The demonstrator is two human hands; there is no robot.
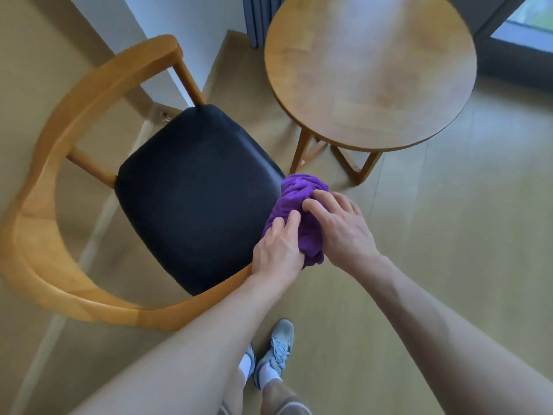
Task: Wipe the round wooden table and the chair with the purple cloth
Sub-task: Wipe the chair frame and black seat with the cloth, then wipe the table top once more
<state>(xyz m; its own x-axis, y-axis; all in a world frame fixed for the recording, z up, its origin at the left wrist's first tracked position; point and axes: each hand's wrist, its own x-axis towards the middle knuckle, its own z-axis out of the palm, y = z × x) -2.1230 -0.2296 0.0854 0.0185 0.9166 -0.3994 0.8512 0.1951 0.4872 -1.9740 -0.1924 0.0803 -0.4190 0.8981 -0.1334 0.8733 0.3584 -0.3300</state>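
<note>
Two feet in pale sneakers [276,351] with white socks on the wood floor [434,235], nearest the camera. Two bare forearms reach forward from there. Two hands, one cloth, one chair, one table. Left hand [276,250] is curled, fingers [284,224] pressed into the near-left side of the purple cloth [299,202], gripping it. Right hand [341,226] is also curled over the cloth from the right, fingertips digging into the top of the bunch, so both hands clutch the same cloth. The cloth is crumpled into one wad, held at the near-right edge of the chair seat [194,193]; it overlaps that edge, though contact with the seat can't be confirmed. The seat is a dark padded cushion, on one chair [62,139] with a curved light-wood back rail wrapping the left and near sides, and two visible spindles joining rail to seat. Farther off, to the right, one round wooden table [371,73], top bare, with angled wooden legs [356,163] beneath its near edge. Table stands just beside the chair's far-right corner, apart from the cloth. Behind it a grey curtain [257,19] and window frame [508,40].
</note>
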